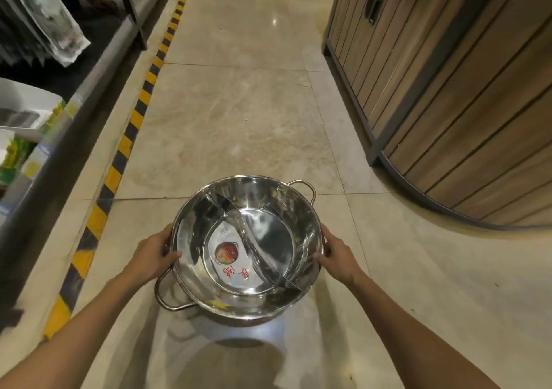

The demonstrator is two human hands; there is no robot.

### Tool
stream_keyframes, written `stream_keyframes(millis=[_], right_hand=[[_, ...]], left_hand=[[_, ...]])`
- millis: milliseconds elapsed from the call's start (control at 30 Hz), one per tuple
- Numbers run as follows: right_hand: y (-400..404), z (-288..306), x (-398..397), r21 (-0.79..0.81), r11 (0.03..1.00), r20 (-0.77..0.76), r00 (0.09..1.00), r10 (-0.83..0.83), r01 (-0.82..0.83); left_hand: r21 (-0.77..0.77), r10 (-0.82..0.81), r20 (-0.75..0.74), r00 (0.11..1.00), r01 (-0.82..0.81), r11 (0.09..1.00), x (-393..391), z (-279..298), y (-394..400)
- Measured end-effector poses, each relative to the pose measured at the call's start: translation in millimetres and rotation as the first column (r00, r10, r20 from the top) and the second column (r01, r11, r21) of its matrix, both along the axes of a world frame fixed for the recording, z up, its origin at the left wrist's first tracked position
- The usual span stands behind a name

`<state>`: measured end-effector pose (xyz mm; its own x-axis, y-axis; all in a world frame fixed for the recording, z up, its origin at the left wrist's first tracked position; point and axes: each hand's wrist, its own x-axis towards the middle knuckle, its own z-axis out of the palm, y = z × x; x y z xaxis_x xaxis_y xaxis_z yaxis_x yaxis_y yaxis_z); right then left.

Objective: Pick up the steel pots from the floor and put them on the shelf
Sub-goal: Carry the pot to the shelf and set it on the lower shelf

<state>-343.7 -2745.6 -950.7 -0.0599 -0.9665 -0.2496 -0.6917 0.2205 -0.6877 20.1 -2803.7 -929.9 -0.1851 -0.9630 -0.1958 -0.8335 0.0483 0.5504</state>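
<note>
A shiny steel pot (268,206) with a curved divider inside and a paper label on its bottom is held in front of me above the tiled floor. It has two wire loop handles, one at the near left and one at the far right. My left hand (152,254) grips the rim on the left side, thumb over the edge. On the opposite side, my right hand (337,254) clasps the rim. Whether a second pot is nested under it I cannot tell.
A dark shelf unit (89,69) with packaged goods runs along the left, bordered by yellow-black hazard tape (131,125) on a raised kerb. A curved wood-panelled cabinet (448,90) stands at the right. The beige tiled aisle (239,104) stretches ahead between them.
</note>
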Motion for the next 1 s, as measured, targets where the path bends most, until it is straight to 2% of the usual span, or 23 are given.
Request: stream_keyframes(millis=[167, 267, 500, 633, 800, 1000], right_hand=[[-1.7, 128.3, -0.5, -0.064, 0.998, 0.027, 1.0, 0.004, -0.002], [-4.2, 217.7, -4.2, -0.083, 0.997, -0.008, 1.0, -0.002, 0.001], [10.2, 459.9, -10.1, -0.131, 0.991, 0.009, 1.0, -0.014, 0.015], [24.9, 583.6, -9.3, -0.171, 0.983, -0.006, 0.998, 0.059, -0.059], [28.2, 668.7, 4.3, -0.167, 0.973, -0.04, 0.987, 0.155, -0.159], [11.5, 701.0, 39.8, -0.187, 0.894, -0.088, 0.914, 0.397, -0.407]], left_hand=[[-0.061, -0.035, -0.084, 0.996, 0.03, 0.998, 2.0, 129.0, 5.5], [-0.057, 0.019, -0.063, 0.998, -0.023, 0.998, 9.1, 208.5, 1.3], [0.012, 0.08, -0.125, 0.989, -0.079, 0.997, 13.5, 442.7, 18.4], [0.021, 0.124, -0.161, 0.979, -0.122, 0.992, 21.8, 563.0, 55.0], [0.079, 0.246, -0.27, 0.931, -0.234, 0.969, 32.4, 633.2, 102.2], [0.122, 0.438, -0.362, 0.823, -0.424, 0.897, 62.6, 658.7, 166.9]])
